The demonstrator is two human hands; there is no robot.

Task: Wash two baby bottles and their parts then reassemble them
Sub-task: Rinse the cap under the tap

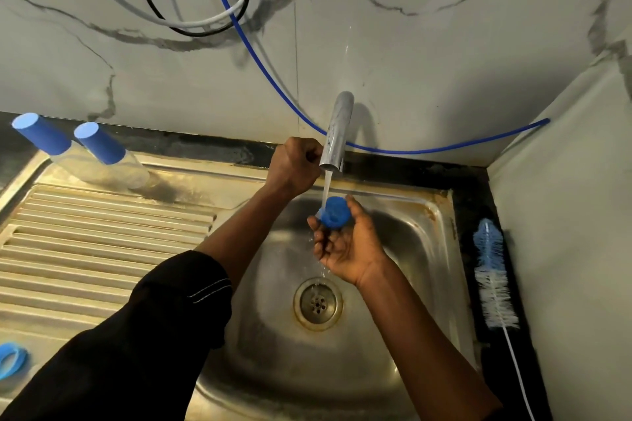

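Blue bottle part (332, 213), pinched by the right hand (345, 246) beneath the tap (337, 130) near the sink (441, 215)'s back edge, catches rinse water; left hand (294, 164) grips the tap, probably regulating flow.

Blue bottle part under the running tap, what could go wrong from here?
1. The blue part sits wet at the fingertips of the right hand, above the drain; it might slip into the stained sink.
2. The left hand grips at the tap; opening it further could splash water off the part.
3. The blue ring lies near the sleeve at the edge of the drainboard and could get knocked off.
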